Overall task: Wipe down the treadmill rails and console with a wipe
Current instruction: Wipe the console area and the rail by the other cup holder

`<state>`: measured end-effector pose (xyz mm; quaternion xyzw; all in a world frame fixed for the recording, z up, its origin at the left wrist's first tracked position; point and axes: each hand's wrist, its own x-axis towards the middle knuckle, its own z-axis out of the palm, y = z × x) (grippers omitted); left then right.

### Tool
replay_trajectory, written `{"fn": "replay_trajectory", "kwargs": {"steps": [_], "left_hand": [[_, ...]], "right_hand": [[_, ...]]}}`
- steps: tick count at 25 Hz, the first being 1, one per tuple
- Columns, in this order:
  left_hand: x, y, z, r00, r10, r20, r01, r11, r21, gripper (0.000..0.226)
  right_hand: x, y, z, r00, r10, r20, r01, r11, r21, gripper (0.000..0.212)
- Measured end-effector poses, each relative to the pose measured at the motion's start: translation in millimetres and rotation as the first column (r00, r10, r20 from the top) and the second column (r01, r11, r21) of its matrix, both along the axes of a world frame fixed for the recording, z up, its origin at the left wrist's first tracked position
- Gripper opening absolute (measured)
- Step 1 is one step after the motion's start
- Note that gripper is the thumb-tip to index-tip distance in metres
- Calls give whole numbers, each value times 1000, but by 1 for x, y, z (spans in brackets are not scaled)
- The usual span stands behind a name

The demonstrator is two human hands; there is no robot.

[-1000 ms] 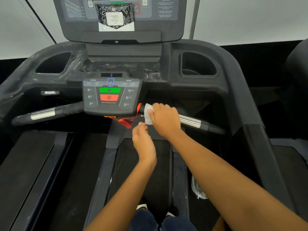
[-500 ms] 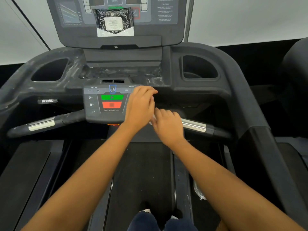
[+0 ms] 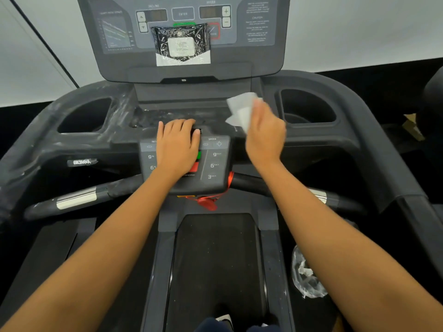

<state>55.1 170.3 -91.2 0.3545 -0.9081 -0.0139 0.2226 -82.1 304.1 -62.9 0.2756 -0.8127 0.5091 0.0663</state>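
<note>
**Wipe point(image 3: 241, 109) held over the console tray, left hand flat on the keypad**

Fingers point(image 3: 260, 111) of the right hand point(image 3: 265, 137) are closed round a white wipe, which fans out crumpled to the left of and above them. The hand is blurred, and I cannot tell whether the wipe touches the dark surface beneath it. It sits over the right end of the console tray point(image 3: 182, 113), just beside the right cup holder point(image 3: 308, 109).

Fingers point(image 3: 177, 127) of the left hand point(image 3: 178, 146) lie straight and close together, gripping nothing. The palm rests on the keypad point(image 3: 215, 161), covering its middle and most of the green and red buttons. The fingertips reach the keypad's far edge. Speed numbers show on the uncovered right side, incline numbers on the left.

Below the keypad a red safety clip point(image 3: 207, 203) hangs on its cord. The left rail point(image 3: 76, 200) and the right rail point(image 3: 318, 194), each with a silver band, run out to either side, both untouched.

Beyond the tray the upper console point(image 3: 184, 73) stands tilted, with a crinkled black packet point(image 3: 183, 44) lying against its display. The left cup holder point(image 3: 84, 116) sits in a scuffed, whitish-smeared part of the frame.

Nearer the person, the belt point(image 3: 215, 259) runs between both forearms, and a crumpled clear plastic wrapper point(image 3: 306, 276) lies on the deck to its right.
</note>
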Motion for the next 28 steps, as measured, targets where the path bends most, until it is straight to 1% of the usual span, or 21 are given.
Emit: {"fn": "replay_trajectory", "kwargs": {"steps": [1,2,3,4,5,8,9,11,12,13,14,15,17,18,19,20,22,24,25,26,28], "left_hand": [[-1,-2,2,1000,-5,-4,5,1000,1,37],[-2,-4,3,1000,-5,-9,5,1000,-8,38],[-2,-6,3,1000,-4,-8,4,1000,-21,38],[-3,-8,3,1000,-5,-4,5,1000,-29,38],[-3,-9,3,1000,-8,-3,8,1000,-27,37],[-1,-11,2,999,-30,-30,30,1000,-2,36],[0,-10,2,998,-36,-42,37,999,0,36],[1,-11,1,997,-49,-62,49,999,-2,37],[2,-11,0,996,-49,-69,49,999,-4,37],[2,-10,0,996,-47,-74,47,999,-4,38],[1,-10,0,996,-42,-78,42,999,-2,38],[1,-9,0,996,-37,-84,37,999,2,39],[1,-7,1,995,-34,-95,35,999,15,39],[0,-6,2,994,-30,-101,32,999,24,39],[-1,-5,2,994,-18,-108,22,999,36,39],[-3,-4,3,993,6,-115,0,999,48,38],[-10,0,5,990,80,-118,-73,995,65,38],[-23,3,9,990,118,-78,-111,990,92,38],[-30,4,11,993,108,-52,-103,989,105,39],[-36,3,12,996,89,-26,-85,990,116,40],[-45,1,15,998,65,1,-65,989,132,37]], "right_hand": [[-1,-13,-5,977,181,-114,-161,972,170,38],[-5,-22,-16,913,375,-161,-294,878,379,35],[-13,-26,-27,844,519,-138,-373,750,546,38],[-23,-26,-34,808,584,-76,-419,661,623,42],[-32,-22,-38,804,591,-70,-416,642,645,45],[-59,-4,-50,867,440,-233,-196,733,652,48],[-66,0,-54,915,333,-228,-115,756,645,50],[-69,-10,-57,986,107,-132,5,759,651,55],[-65,-22,-55,995,40,-96,36,736,676,60],[-60,-35,-51,997,35,-74,27,705,708,66],[-56,-46,-46,990,107,-96,0,667,745,69],[-54,-51,-42,964,233,-128,-46,623,781,68],[-58,-43,-38,855,494,-156,-176,559,810,60],[-65,-31,-38,808,566,-163,-226,554,801,56],[-73,-19,-38,790,589,-169,-253,565,786,53],[-83,-12,-40,803,569,-176,-249,589,769,52],[-98,-23,-42,897,426,-116,-192,614,765,56],[-98,-55,-39,968,251,-22,-134,587,798,65],[-90,-69,-36,973,228,-16,-118,559,821,70],[-79,-76,-36,963,266,-41,-112,535,838,71],[-63,-68,-39,878,465,-115,-163,517,840,67]]}}
